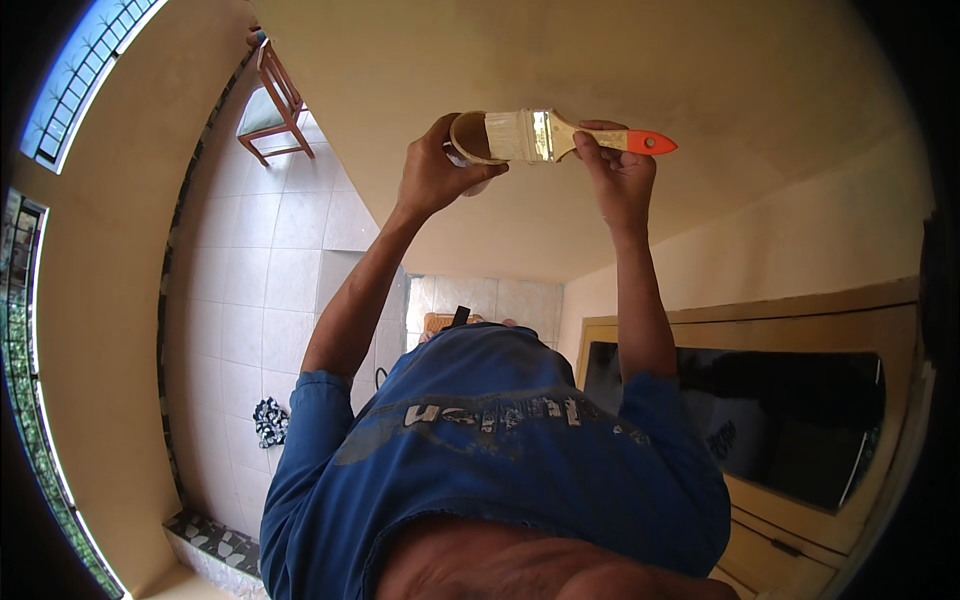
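Note:
My left hand (432,170) is wrapped round a small round cup (467,135), its thumb along the lower rim. The inside of the cup looks tan. A wide flat paintbrush (562,136) lies level in front of me, its pale bristles reaching over the cup's mouth. Whether the bristle ends touch the cup's inner wall, I cannot tell. My right hand (622,178) grips the brush by its wooden handle, which has an orange end with a hole. The metal band of the brush shines between the two hands.
A yellowish wall (640,60) rises before me. To the far left, a wooden chair (282,105) stands on the tiled floor (240,270). A black-and-white cloth (270,422) lies on the tiles. At right is a wooden door (790,320) with a dark panel. Barred windows line the left side.

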Motion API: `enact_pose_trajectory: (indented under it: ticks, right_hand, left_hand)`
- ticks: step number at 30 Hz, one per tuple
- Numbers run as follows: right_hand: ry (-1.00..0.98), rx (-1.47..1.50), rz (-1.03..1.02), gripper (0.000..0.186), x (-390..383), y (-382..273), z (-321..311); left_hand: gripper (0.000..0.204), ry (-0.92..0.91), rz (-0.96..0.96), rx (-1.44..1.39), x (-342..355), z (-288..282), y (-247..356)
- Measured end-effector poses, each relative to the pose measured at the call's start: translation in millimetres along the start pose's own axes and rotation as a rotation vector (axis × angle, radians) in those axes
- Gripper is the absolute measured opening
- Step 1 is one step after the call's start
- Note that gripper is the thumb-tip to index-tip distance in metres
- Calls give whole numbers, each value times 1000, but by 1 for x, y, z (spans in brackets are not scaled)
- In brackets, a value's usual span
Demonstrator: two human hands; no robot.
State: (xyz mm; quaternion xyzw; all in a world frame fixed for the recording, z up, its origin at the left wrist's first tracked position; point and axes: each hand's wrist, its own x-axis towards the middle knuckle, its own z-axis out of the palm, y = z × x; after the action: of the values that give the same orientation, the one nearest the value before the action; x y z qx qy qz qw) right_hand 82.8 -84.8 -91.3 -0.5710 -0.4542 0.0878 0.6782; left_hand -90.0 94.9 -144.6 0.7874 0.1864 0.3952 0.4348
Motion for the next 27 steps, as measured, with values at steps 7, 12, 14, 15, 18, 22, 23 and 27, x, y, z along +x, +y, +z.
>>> enact_pose_trajectory:
  ticks: [7, 12, 14, 15, 18, 22, 23, 27]
  right_hand:
    - [10, 26, 42, 22, 1, -11, 6]
    - [48, 18, -58, 23, 5, -8, 4]
    - [42, 1, -101, 22, 15, -10, 2]
    - [29, -13, -132, 22, 23, -12, -1]
    - [-32, -110, -219, 23, 53, -13, -9]
    - [-167, -288, -301, 23, 82, -14, -14]
    - [-207, -342, -324, 22, 88, -14, -15]
    - [-281, -601, -405, 21, 118, -35, -18]
  left_hand:
    - [83, 24, -29, 31, -2, 0, 0]
    - [77, 3, -41, 3, -9, -4, 5]
    - [78, 14, -38, -3, -9, -3, 3]
    - [80, 25, -36, -4, -7, -1, 1]
    - [83, 43, -15, -10, 2, 3, -1]
    - [83, 57, -17, -20, 1, 7, -6]
    - [83, 53, -21, -29, 2, 7, -7]
    - [83, 42, -43, -52, 6, 8, -2]
